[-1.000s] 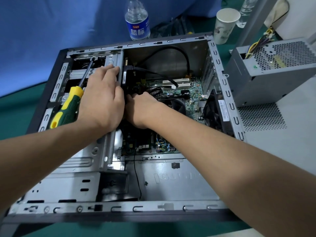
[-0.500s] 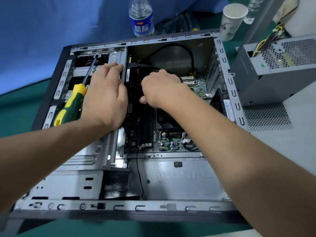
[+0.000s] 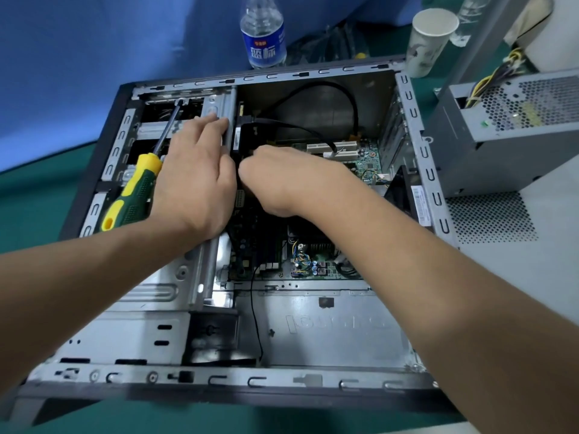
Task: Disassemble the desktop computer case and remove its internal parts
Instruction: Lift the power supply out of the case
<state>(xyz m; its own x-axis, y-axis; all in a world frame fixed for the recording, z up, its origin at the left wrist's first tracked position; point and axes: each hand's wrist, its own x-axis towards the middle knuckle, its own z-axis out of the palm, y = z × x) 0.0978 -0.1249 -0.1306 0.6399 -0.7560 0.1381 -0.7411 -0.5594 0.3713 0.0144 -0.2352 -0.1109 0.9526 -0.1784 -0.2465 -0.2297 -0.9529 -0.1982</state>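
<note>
while palm-down on the drive cage (image 3: 206, 270), left hand (image 3: 194, 180) flat; right hand (image 3: 282, 180) curled, grip unclear

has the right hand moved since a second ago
Yes. The right hand has gone from low beside the drive cage rail up toward the white expansion slots; the left hand stays put.

right hand (image 3: 282, 180) moved left, nearer left hand (image 3: 194, 180)

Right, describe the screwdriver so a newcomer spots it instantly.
Start at the open computer case lying on the green table. On its left side, over the drive bays, lies the screwdriver, beside the left hand. It alone has a yellow-and-green handle.
</note>
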